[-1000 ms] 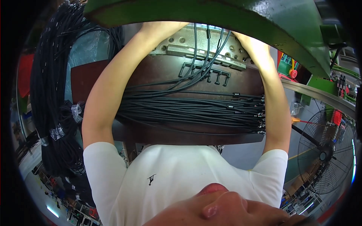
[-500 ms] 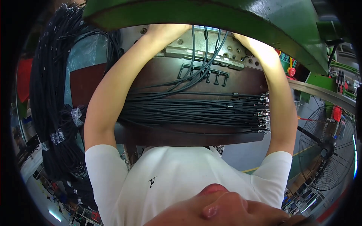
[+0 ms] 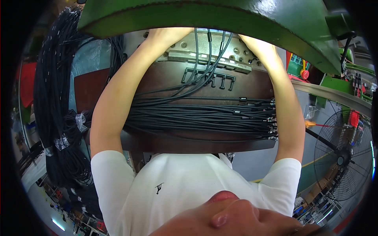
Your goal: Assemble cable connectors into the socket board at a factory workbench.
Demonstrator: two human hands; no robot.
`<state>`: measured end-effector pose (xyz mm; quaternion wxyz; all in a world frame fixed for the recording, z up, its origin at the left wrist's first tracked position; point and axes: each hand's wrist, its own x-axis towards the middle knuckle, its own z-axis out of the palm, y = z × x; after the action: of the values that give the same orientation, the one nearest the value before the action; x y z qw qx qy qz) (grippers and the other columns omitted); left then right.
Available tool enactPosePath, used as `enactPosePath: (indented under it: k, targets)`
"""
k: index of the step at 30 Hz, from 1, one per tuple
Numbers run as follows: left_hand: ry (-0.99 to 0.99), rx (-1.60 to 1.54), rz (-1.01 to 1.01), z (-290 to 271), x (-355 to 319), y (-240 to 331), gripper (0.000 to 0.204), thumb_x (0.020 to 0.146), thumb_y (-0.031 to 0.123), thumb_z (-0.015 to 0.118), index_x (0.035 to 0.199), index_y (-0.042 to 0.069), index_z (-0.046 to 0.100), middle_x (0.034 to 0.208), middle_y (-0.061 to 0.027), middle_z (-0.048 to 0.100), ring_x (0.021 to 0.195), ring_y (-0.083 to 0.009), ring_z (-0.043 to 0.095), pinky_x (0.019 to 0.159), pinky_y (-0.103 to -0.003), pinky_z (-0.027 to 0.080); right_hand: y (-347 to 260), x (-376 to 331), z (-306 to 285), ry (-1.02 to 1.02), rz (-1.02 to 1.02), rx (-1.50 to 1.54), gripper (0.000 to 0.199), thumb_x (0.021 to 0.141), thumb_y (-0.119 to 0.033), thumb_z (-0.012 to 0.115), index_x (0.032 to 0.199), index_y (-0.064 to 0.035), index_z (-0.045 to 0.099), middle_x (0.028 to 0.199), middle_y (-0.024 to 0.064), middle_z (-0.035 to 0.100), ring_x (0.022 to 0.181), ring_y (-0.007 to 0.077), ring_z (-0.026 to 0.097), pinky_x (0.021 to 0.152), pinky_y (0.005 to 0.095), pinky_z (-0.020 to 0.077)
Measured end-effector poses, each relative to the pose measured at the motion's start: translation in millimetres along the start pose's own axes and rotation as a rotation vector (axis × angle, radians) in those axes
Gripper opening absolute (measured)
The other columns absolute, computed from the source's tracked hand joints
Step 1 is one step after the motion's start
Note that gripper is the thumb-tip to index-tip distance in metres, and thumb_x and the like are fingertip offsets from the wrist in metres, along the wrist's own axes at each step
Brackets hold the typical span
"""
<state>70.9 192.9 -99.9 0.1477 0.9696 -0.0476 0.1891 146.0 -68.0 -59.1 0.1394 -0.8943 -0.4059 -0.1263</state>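
A curved green metal machine beam (image 3: 204, 17) overhangs the far edge of a dark brown board (image 3: 161, 74), which bears a broad sheaf of black cables (image 3: 197, 118); the left hand (image 3: 167, 35) and right hand (image 3: 255, 42) go under the beam, fingers hidden, so whether either grip is apart or closed I cannot tell. Several slim loose black cables (image 3: 210, 49) run up between them.

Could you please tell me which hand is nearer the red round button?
Right. The right hand, partly hidden by the green machine frame, is left of the red round button; the left hand is much farther left.
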Motion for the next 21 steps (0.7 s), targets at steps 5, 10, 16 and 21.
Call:
enactPosePath:
  k: [5,10,16,21]
  targets:
    - [-0.006,0.012,0.046,-9.5,-1.1,4.0,0.035,0.083,0.036,0.065,0.103,0.007,0.069,0.099,-0.0134,0.069,0.093,-0.0300,0.064,0.083,-0.040,0.051,10.2,-2.3,8.2,0.205,-0.219,-0.079,0.026,0.084,-0.026,0.060,0.097,-0.0053,0.068,0.091,0.0154,0.068,0.082,0.0315,0.064,0.072,0.0408,0.0513]
    - [-0.013,0.035,-0.019,-17.0,2.8,19.3,0.037,0.083,0.038,0.064,0.104,0.008,0.069,0.099,-0.0131,0.069,0.092,-0.0299,0.065,0.083,-0.040,0.051,6.2,-0.1,0.8,-0.018,-0.017,-0.046,0.026,0.086,-0.030,0.061,0.096,-0.0070,0.068,0.087,0.0128,0.068,0.075,0.0311,0.065,0.065,0.0398,0.0520]
    - [0.145,-0.017,0.104,-1.9,-2.8,1.3,0.036,0.081,0.035,0.067,0.104,0.008,0.069,0.099,-0.0132,0.069,0.092,-0.0291,0.065,0.083,-0.040,0.051,2.0,-0.9,3.5,0.062,-0.186,-0.127,0.027,0.085,-0.034,0.061,0.093,-0.0091,0.069,0.084,0.0109,0.069,0.072,0.0302,0.065,0.063,0.0399,0.0515]
    - [0.070,-0.018,0.063,-9.9,-2.3,7.0,0.037,0.080,0.034,0.069,0.105,0.007,0.068,0.101,-0.0136,0.068,0.093,-0.0295,0.064,0.083,-0.040,0.051,-12.6,3.2,-6.3,0.073,-0.062,-0.048,0.030,0.085,-0.036,0.061,0.095,-0.0087,0.069,0.088,0.0110,0.069,0.079,0.0294,0.065,0.068,0.0386,0.0522]
